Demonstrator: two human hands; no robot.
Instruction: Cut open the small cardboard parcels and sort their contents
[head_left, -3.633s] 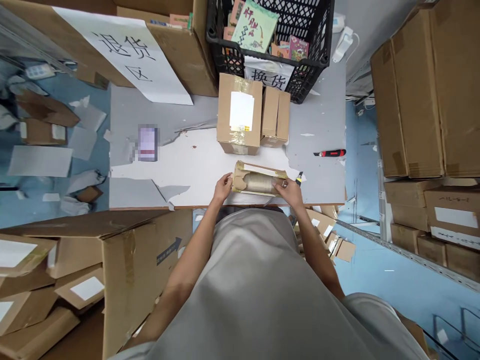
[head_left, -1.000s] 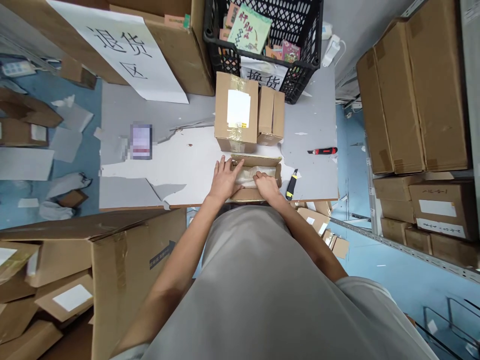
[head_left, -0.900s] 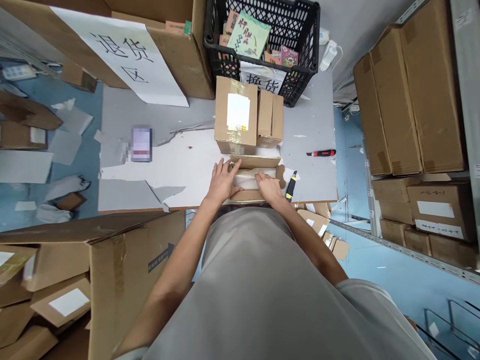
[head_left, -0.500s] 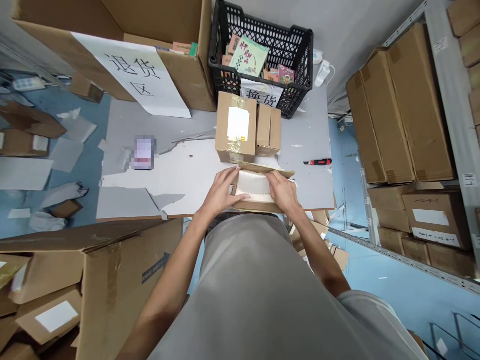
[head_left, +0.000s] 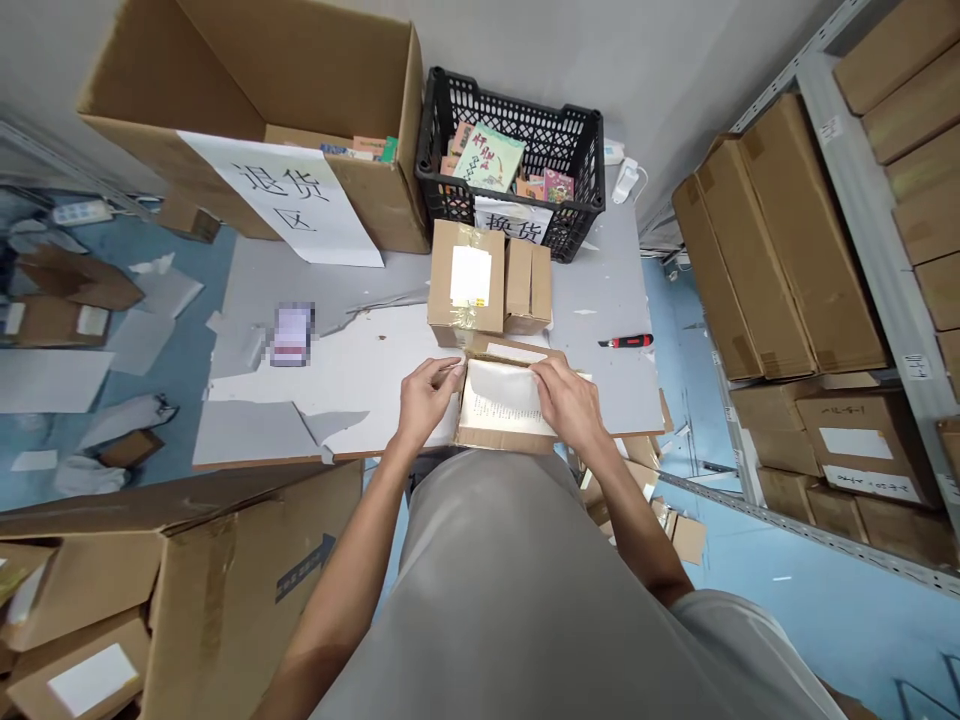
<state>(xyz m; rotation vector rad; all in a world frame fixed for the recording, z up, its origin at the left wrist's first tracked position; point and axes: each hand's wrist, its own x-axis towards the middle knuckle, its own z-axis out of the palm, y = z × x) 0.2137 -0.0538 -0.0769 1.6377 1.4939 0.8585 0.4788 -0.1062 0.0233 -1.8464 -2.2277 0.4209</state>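
Note:
An open cardboard box [head_left: 504, 440] rests at the table's front edge, close to my body. A white paper sheet with rows of print [head_left: 501, 392] lies across its opening, and its upper part looks wrinkled. My left hand [head_left: 427, 402] is closed in a pinch at the sheet's upper left corner, beside the box's left side. At the upper right, my right hand [head_left: 570, 402] grips the sheet's edge, its fingers over the box's right end. What lies beneath the sheet is hidden. Just behind stand a taped carton with a white label [head_left: 445, 300] and a smaller carton [head_left: 528, 290].
A black crate [head_left: 510, 105] with small packs stands at the back, beside a big open carton [head_left: 397, 205]. A red and black utility knife [head_left: 634, 341] lies on the right; a blurred-out item [head_left: 292, 335] lies left. Shelves of cartons [head_left: 795, 240] flank the table.
My left hand has shifted left and now pinches instead of lying flat along the edge. More of the sheet's print shows. The view has tilted, so everything on the table sits lower.

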